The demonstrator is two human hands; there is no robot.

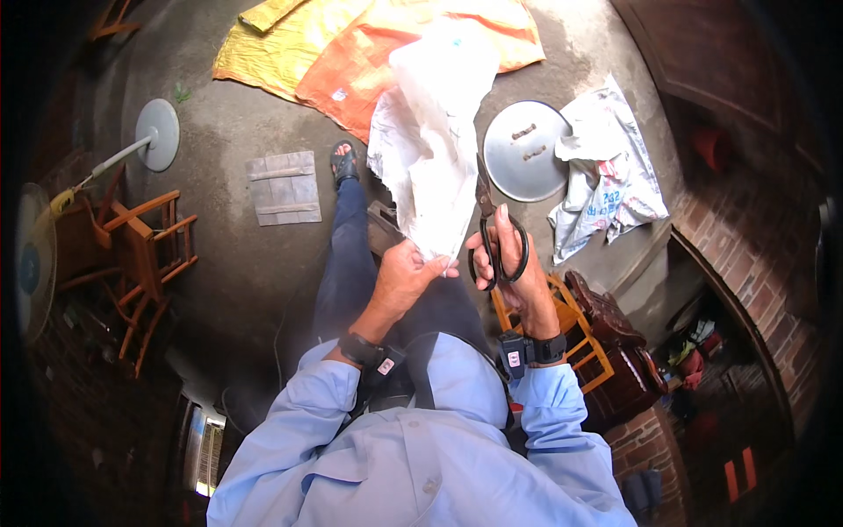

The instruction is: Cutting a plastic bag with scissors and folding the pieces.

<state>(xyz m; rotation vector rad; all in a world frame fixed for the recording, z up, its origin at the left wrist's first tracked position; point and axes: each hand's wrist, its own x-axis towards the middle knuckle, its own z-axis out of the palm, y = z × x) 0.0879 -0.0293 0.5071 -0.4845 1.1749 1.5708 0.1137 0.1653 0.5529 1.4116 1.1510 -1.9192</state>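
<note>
A white woven plastic sack (438, 145) hangs from my left hand (408, 273), whose fingers pinch its near edge; the sack stretches away over my legs and partly covers an orange sheet. My right hand (517, 260) holds large scissors (498, 253) by their black loop handles, with fingers through the loops. Their dark blades point away from me, just right of the sack. Whether the blade tips touch the sack I cannot tell, and part of the sack is washed out by bright light.
Orange (349, 72) and yellow woven sheets (263, 59) lie on the concrete floor ahead. Right are a round metal lid (527, 151) and a printed white sack (612, 178). Left are a wooden board (283, 188), a pedestal fan (158, 135) and wooden chairs (141, 247). A wooden stool (583, 329) stands near my right forearm.
</note>
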